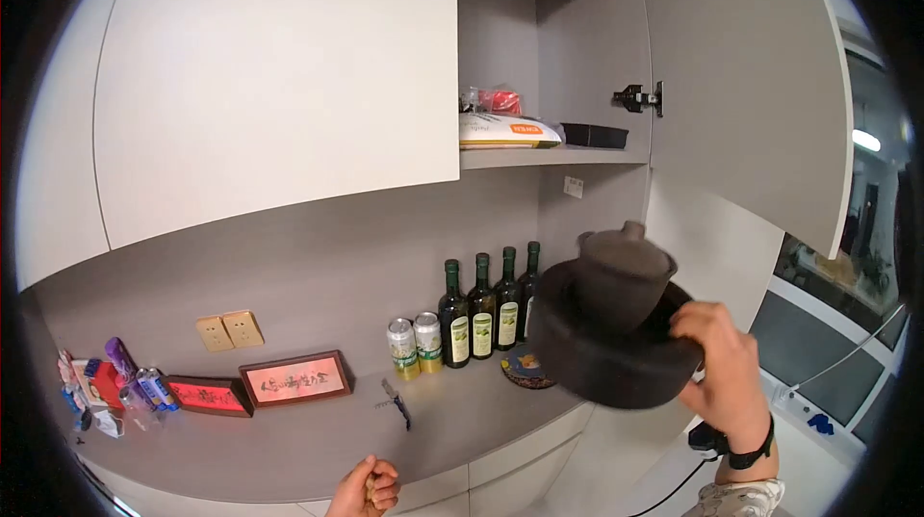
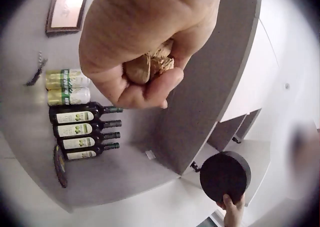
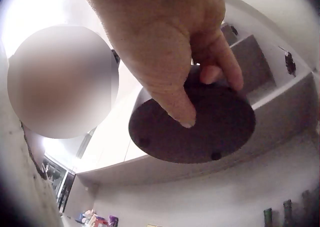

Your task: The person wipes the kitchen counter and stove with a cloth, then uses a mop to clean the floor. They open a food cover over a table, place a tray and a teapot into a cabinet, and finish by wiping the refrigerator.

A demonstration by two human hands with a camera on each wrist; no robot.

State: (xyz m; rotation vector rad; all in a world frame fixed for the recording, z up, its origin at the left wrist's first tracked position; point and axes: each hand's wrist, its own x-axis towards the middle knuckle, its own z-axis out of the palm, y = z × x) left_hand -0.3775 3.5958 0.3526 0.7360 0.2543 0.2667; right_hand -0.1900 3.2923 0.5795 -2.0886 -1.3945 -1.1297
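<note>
My right hand (image 1: 724, 373) grips the rim of a round dark tray (image 1: 616, 363), holding it in the air in front of the open cabinet door. A dark lidded pot (image 1: 624, 276) stands in the tray, slightly tilted. The right wrist view shows the thumb under the tray's dark underside (image 3: 210, 132), fingers over its edge. Low in the head view is my left hand (image 1: 364, 490), its fingers curled; in the left wrist view they close round small light-brown pieces (image 2: 139, 69) that look like shells or nuts.
An open upper cabinet holds a white packet (image 1: 508, 132) and a black box (image 1: 594, 137). On the counter (image 1: 318, 440) stand several green bottles (image 1: 481, 310), two cans (image 1: 427, 342), a colourful round mat (image 1: 526, 369), a corkscrew-like tool (image 1: 399, 405) and framed pictures (image 1: 296, 378). The cabinet door (image 1: 751, 84) hangs open at right.
</note>
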